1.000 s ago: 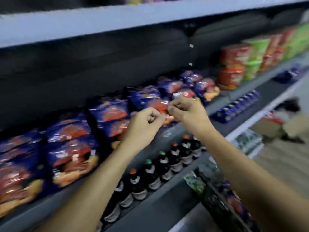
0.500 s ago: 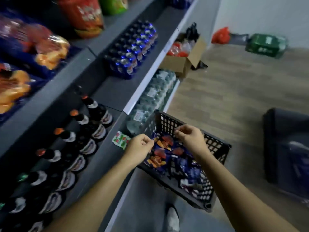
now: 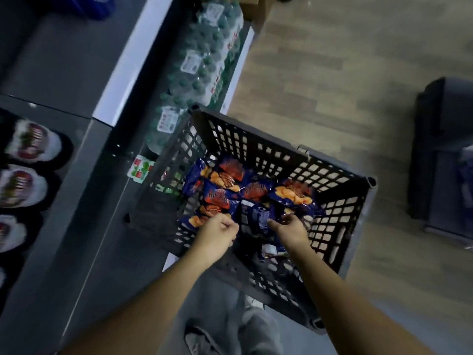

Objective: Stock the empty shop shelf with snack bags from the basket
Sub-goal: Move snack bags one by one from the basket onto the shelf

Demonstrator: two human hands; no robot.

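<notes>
A black lattice basket [image 3: 337, 172] stands on the floor against the shelf unit, with several blue snack bags [image 3: 222, 190] printed in orange and red lying inside. Both my hands are down in it. My left hand [image 3: 217, 234] has its fingers curled at the edge of a snack bag [image 3: 194, 221] near the basket's left wall. My right hand [image 3: 291, 230] pinches a dark blue snack bag [image 3: 258, 217] between thumb and curled fingers. The snack shelf is out of view.
A grey shelf [image 3: 84, 201] at the left carries dark bottles [image 3: 28, 142]. Shrink-wrapped water bottles [image 3: 204, 65] fill the bottom shelf behind the basket. A dark box [image 3: 442, 149] sits on the wooden floor at right. My shoe [image 3: 199, 342] is below the basket.
My view has swung from the snack shelf down to the basket. Both hands have dropped from the shelf into the basket and reached the bags.
</notes>
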